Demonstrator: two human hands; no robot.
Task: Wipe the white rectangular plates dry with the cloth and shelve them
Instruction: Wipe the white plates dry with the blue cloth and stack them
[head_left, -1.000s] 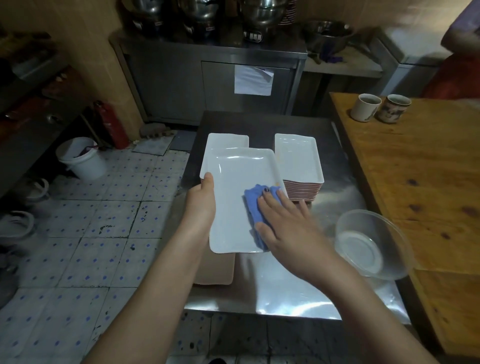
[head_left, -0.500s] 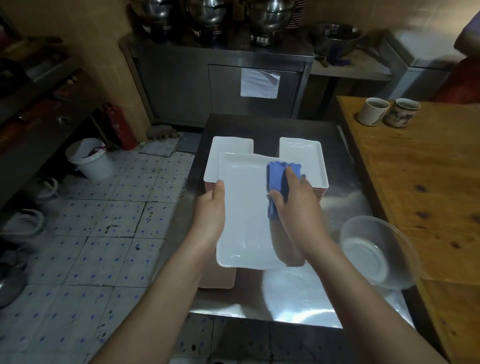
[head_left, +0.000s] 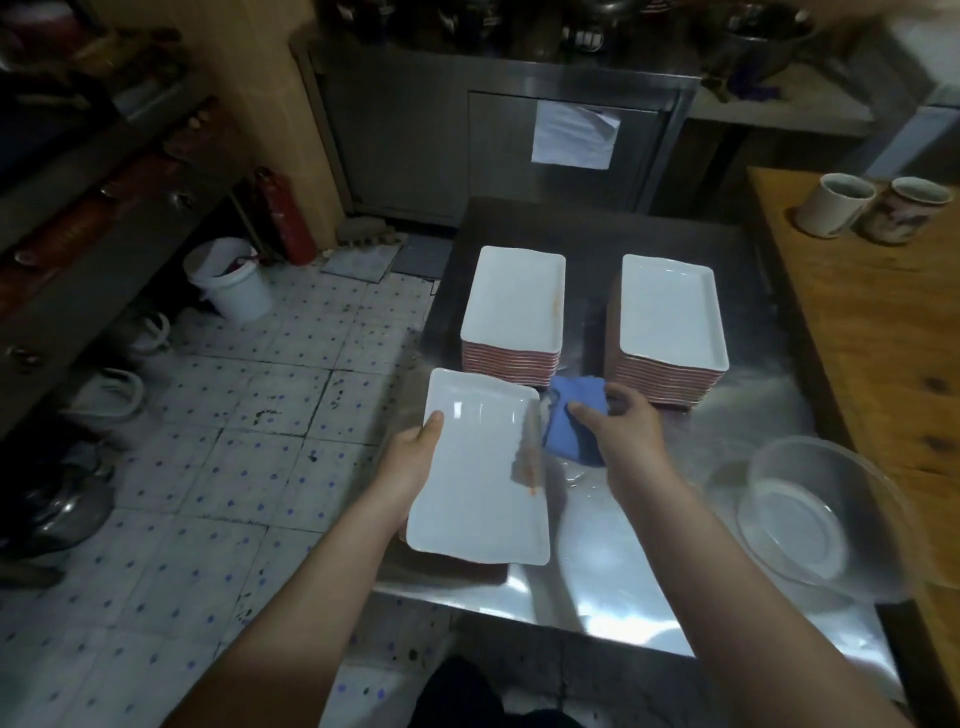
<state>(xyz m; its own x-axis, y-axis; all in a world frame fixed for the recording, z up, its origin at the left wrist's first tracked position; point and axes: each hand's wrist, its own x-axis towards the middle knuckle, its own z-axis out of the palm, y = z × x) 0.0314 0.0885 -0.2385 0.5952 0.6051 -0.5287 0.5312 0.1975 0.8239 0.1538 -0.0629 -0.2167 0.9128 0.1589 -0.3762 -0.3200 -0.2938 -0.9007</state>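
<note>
plate in left grip, cloth parked at its right edge

left grip (head_left: 410, 457) holds one white plate (head_left: 478, 467) by its left long edge, thumb on top of the rim, fingers underneath & out of sight. the plate is lifted over the near left corner of the steel desk (head_left: 649, 571), approx level, long axis running straight away from the person.

right grip (head_left: 618, 431) is off the plate. thumb & fingers pinch the bunched blue cloth (head_left: 569, 421), low over the desk, just beside the plate's right long edge. too blurred to tell if cloth & rim touch.

key relation: the plate lies left of the right grip w/ its long side facing it, so another wipe is only a short sideways reach. left stack (head_left: 511, 306) sits just beyond the plate's far short edge on the same axis. right stack (head_left: 670, 312) sits beyond the right grip, apart from the plate. the left grip is the nearer one for the left stack: a push fwd, no turn needed.

judgement: w/ the cloth off the face, the wipe looks done or paused, and setting the plate down prob comes next. can't tell which stack is the dry one. shelving not yet done.

risk: a one-edge hold on a glazed plate could slip or tip. clear bowl (head_left: 826, 519) is well apart on the right.
</note>
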